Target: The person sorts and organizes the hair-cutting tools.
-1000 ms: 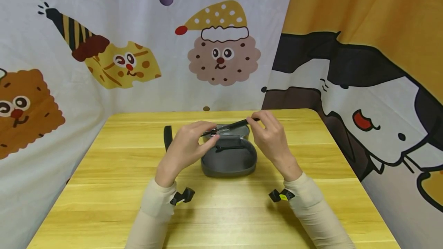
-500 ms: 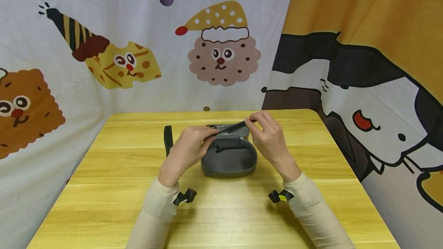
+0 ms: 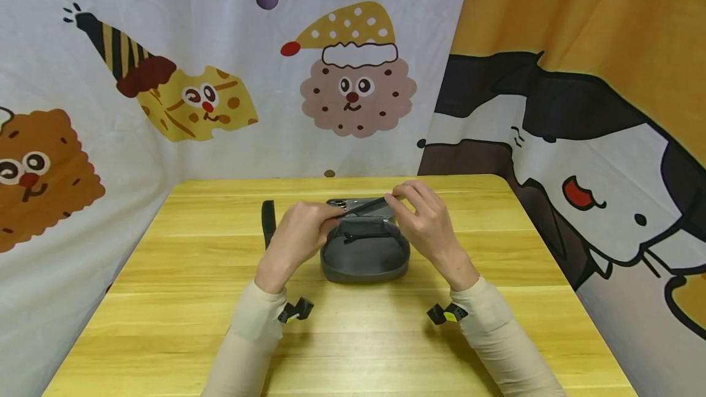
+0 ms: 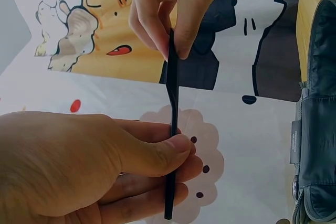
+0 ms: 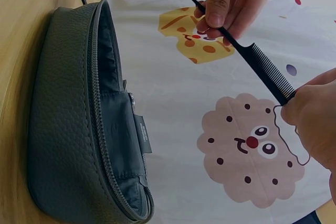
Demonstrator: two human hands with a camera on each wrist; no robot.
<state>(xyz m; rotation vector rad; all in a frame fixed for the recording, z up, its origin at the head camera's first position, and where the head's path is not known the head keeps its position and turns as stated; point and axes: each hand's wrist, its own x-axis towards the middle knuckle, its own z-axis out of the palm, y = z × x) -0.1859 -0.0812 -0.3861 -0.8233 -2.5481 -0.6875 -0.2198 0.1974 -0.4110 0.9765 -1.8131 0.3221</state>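
"Seeing what's in that grey case (image 3: 365, 259) at twelve o'clock?"

"Unzipped on the table (image 3: 364, 348), it shows dark lining (image 5: 119, 124) and a label (image 5: 143, 134); its deeper part is hidden from me."

"And the comb (image 5: 265, 72)?"

"Held above it: tail at eight, pinched by the left hand (image 3: 298, 231); toothed end at two, pinched by the right hand (image 3: 427, 219)."

"Its look?"

"Slim, black, fine-toothed."

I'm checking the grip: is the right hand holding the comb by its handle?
No, the right hand pinches the toothed end of the comb, while the left hand holds the thin handle.
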